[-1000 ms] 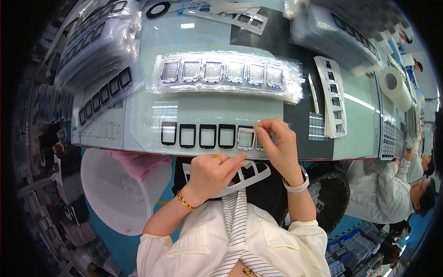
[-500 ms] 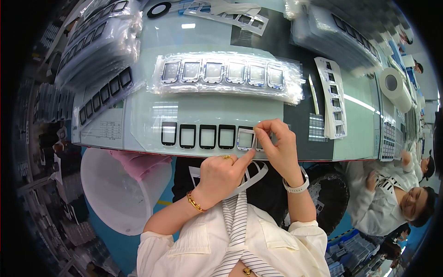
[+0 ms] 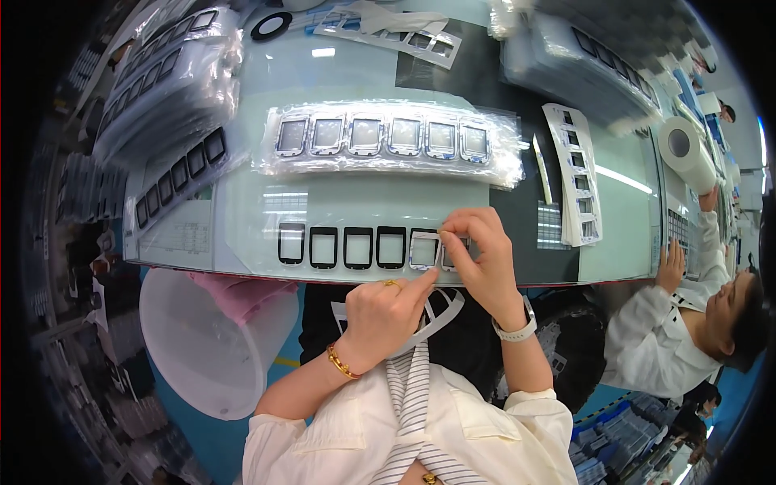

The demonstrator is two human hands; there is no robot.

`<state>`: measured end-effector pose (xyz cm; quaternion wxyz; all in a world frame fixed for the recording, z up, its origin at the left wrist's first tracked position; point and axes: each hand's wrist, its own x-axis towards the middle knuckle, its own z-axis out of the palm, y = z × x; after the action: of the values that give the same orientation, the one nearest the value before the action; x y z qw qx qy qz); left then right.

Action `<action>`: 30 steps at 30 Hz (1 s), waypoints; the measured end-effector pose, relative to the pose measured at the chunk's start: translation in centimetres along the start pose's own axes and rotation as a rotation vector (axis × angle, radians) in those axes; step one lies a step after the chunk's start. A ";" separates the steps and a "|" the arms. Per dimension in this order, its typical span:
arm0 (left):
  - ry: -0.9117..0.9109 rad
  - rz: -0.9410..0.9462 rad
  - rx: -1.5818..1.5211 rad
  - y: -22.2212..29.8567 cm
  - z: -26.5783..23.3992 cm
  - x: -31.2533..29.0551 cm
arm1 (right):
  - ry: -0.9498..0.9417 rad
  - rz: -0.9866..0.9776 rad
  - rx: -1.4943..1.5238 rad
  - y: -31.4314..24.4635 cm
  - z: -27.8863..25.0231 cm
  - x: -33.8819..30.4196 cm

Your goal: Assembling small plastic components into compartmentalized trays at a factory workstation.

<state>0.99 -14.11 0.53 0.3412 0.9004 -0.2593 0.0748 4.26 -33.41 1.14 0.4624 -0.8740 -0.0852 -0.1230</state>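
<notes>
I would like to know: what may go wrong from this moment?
The left hand and right hand both have fingertips close to the white-edged frame, so a slip might shift it. The black frames lie near the table edge; a knock could push one off.

So the right hand (image 3: 482, 255) has thumb and finger pinched together at the upper right of a white-edged frame (image 3: 423, 264), can't tell what's between them. The left hand (image 3: 384, 311) has a fingertip right by that frame's bottom edge, with a curved white strip (image 3: 440, 321) just below. Four black frames (image 3: 358, 264) line up to the left on the glassy tabletop (image 3: 339, 194). Behind the row there's a plastic-wrapped stack (image 3: 388, 168), plus a slim white tool (image 3: 541, 170) off to the right.
</notes>
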 end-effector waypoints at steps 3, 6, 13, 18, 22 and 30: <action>0.013 0.017 0.000 -0.3 0.4 -0.3 | -0.015 0.013 -0.006 0.2 0.0 0.1; 0.015 0.029 0.009 -0.3 0.4 -0.3 | -0.031 0.000 -0.053 0.1 0.0 0.3; 0.001 0.039 0.035 -0.2 0.2 -0.2 | -0.051 -0.015 -0.163 -0.2 0.3 0.7; 0.003 0.039 0.028 -0.3 0.1 -0.1 | -0.046 -0.123 -0.392 -1.2 0.1 1.1; 0.054 -0.003 -0.157 -0.9 0.1 -0.5 | 0.084 -0.067 -0.377 -2.6 -1.6 0.7; -0.153 -0.261 -0.705 -0.6 -4.2 -0.9 | -0.468 0.102 0.099 -4.6 -4.2 -3.7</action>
<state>0.73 -10.60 3.02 0.6160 0.7564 -0.1769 -0.1307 -1.09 -34.49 5.95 0.4779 -0.8581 -0.1518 0.1106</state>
